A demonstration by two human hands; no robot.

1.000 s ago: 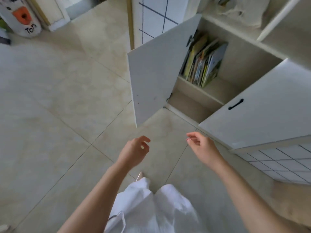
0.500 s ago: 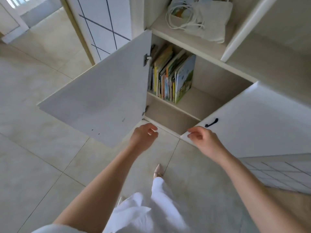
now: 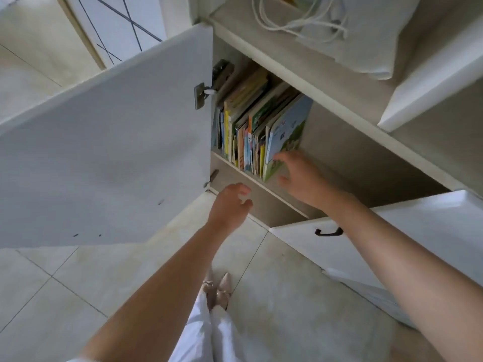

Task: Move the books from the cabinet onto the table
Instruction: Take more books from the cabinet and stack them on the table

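Note:
A row of thin colourful books (image 3: 257, 126) stands upright on the middle shelf of the open cabinet (image 3: 347, 150), packed against its left wall. The outermost book (image 3: 287, 131) has a blue and green cover and leans left. My right hand (image 3: 303, 176) is inside the cabinet with its fingers spread, the fingertips touching the lower front of that cover. My left hand (image 3: 231, 205) hovers below the shelf edge, fingers loosely curled, holding nothing. No table is in view.
The left cabinet door (image 3: 104, 152) is swung wide open on my left. The right door (image 3: 407, 236) with a black handle (image 3: 328, 232) stands open under my right forearm. A cloth bag with white cords (image 3: 347, 32) lies on the shelf above. Tiled floor below.
I have moved closer to the cabinet. My right hand rose from in front of the right door into the shelf and reached the outer book. My left hand came up toward the shelf edge.

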